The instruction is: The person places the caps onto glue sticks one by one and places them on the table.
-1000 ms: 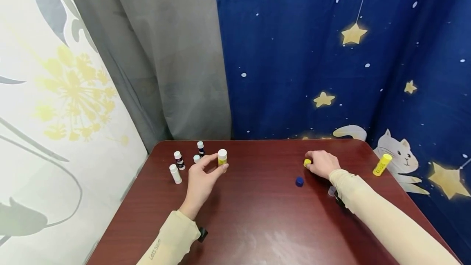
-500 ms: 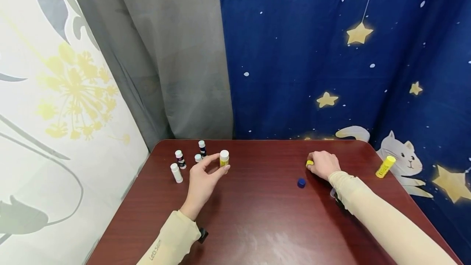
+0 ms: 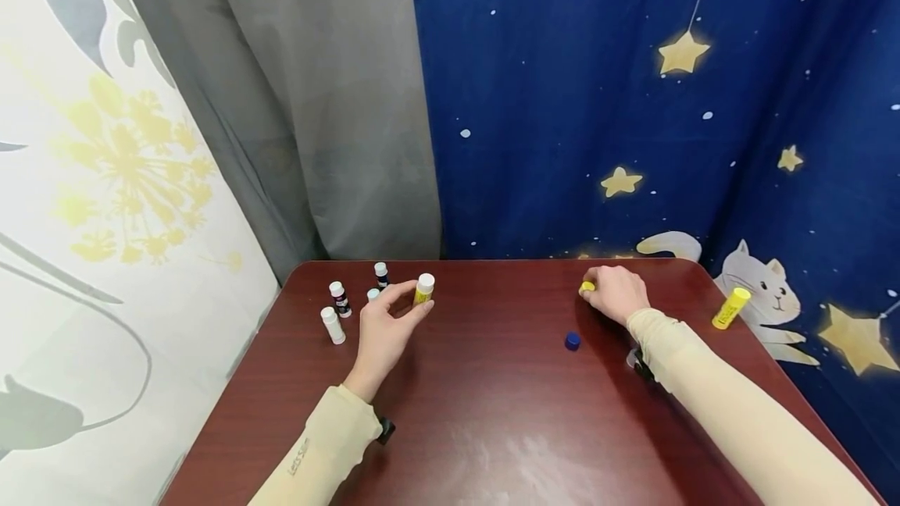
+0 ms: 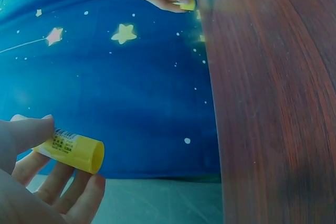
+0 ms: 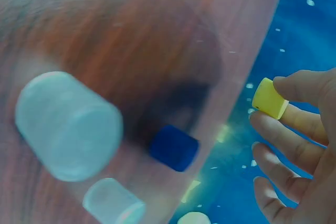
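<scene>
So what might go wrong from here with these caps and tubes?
The yellow cap may slip: it's small, and the right hand only pinches it. The yellow tube near the right edge of the table could fall if bumped. The left hand might knock the pale-capped bottle partly behind it.

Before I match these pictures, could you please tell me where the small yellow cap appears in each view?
Head: yellow cap, right of centre, below mid-height, pinched by the right hand.
Left wrist: yellow cap, near the top edge, just right of centre.
Right wrist: yellow cap, right of centre, at about mid-height.
Shared landmark: the right hand holding it.
</scene>
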A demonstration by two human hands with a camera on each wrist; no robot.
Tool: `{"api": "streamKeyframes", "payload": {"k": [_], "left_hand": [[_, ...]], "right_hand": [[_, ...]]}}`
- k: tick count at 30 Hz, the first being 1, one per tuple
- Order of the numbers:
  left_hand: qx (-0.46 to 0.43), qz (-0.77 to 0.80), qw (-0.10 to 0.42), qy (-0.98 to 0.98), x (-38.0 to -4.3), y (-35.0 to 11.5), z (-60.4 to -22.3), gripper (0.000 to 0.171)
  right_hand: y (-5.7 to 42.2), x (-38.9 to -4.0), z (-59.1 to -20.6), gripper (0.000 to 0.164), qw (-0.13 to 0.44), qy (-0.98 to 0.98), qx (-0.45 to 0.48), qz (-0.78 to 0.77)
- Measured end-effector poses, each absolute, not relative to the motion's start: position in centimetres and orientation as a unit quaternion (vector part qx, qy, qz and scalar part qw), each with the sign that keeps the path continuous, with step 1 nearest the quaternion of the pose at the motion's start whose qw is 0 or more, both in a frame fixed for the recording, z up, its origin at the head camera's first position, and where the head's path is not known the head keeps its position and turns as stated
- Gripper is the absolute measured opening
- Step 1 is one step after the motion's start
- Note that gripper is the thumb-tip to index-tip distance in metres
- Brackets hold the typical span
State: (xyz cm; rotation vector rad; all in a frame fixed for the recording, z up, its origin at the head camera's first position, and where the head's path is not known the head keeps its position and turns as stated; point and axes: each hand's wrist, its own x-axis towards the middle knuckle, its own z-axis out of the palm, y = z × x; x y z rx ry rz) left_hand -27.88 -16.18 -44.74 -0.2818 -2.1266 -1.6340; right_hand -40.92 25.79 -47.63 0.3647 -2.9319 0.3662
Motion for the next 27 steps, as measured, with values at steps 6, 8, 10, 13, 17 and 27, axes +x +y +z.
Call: {"api": "streamKeyframes", "payload": {"k": [6, 8, 10, 13, 17, 27], "left_hand": [[-0.099, -0.575, 0.233, -0.778, -28.6, -16.2, -45.1, 0.037], [-0.098, -0.569, 0.236, -0.781, -28.7, -16.2, -45.2, 0.037], [-0.099, -0.563, 0.238, -0.785, -28.9, -16.2, -45.2, 0.036], [-0.1, -0.555, 0.243, -0.789, -29.1, -16.2, -45.2, 0.036], [-0.104, -0.554, 0.245, -0.789, -29.3, -16.1, -44.9, 0.035], [-0.093, -0.536, 0.237, -0.805, -29.7, -16.1, -45.2, 0.034]], "right_hand": [[25.0, -40.7, -45.6, 0.028, 0.091, -0.979, 0.111, 0.148], [24.7, -40.4, -44.9, 0.028, 0.098, -0.977, 0.109, 0.155], [24.4, -40.2, -44.3, 0.027, 0.105, -0.975, 0.11, 0.161], [23.9, -39.9, -43.4, 0.025, 0.119, -0.972, 0.108, 0.169], [23.3, -39.3, -42.5, 0.022, 0.137, -0.969, 0.113, 0.173], [21.5, -37.9, -41.1, 0.026, 0.174, -0.957, 0.139, 0.184]]}}
